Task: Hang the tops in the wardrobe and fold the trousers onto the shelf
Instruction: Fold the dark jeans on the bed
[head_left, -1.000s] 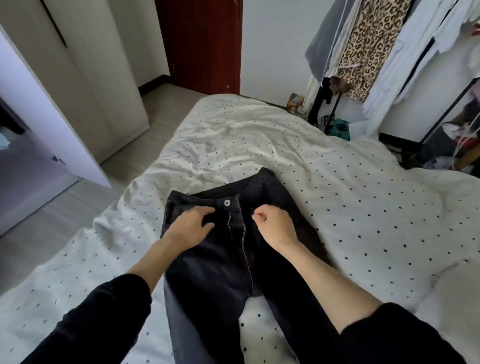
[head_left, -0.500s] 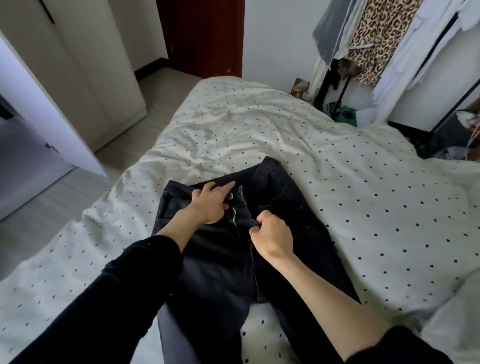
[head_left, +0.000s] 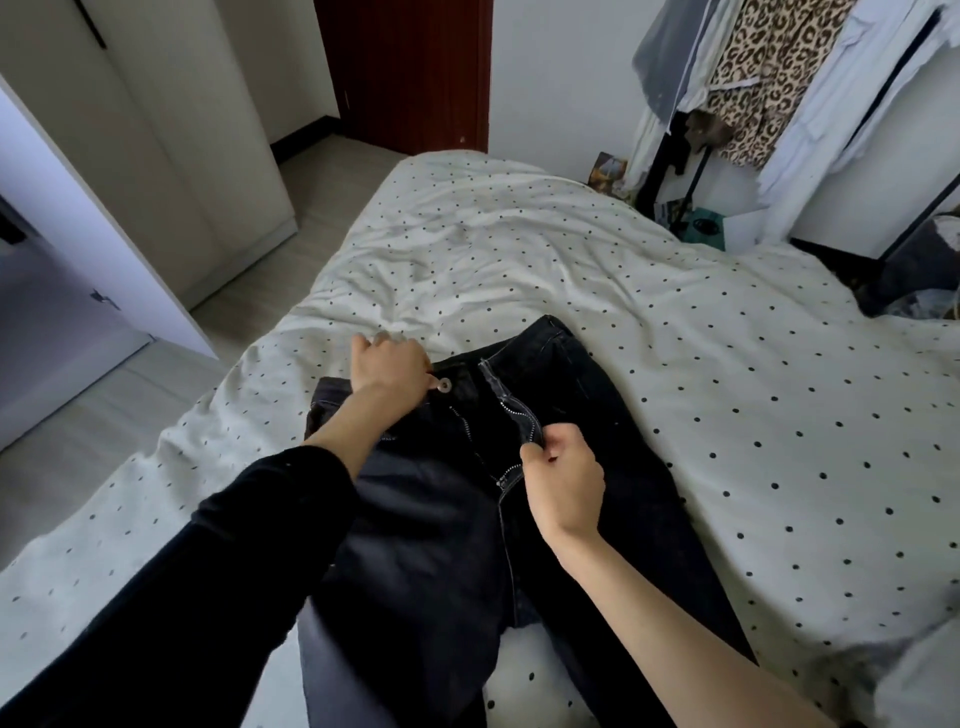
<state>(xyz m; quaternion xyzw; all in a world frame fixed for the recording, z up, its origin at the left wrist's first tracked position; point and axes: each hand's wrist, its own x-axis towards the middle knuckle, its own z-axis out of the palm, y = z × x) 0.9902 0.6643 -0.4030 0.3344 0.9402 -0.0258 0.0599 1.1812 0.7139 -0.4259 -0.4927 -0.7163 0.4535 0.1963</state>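
Note:
Black jeans (head_left: 436, 530) lie face up on the bed, waistband away from me, fly open with the zip teeth showing. My left hand (head_left: 388, 368) grips the waistband just left of the metal button (head_left: 444, 385), fingers curled over the top edge. My right hand (head_left: 563, 483) pinches the right flap of the open fly at the zip. Both legs of the jeans run down towards me and out of the frame.
The white polka-dot duvet (head_left: 649, 338) covers the bed. A white wardrobe door (head_left: 88, 218) stands open at the left, with more wardrobe doors (head_left: 197, 130) behind. A rack with hanging tops, one leopard print (head_left: 758, 78), stands at the back right beside a red door (head_left: 410, 67).
My left hand has slid from the button area up to the waistband's top edge. My right hand has pulled the fly flap to the right, opening the fly wider. The camera has leaned closer.

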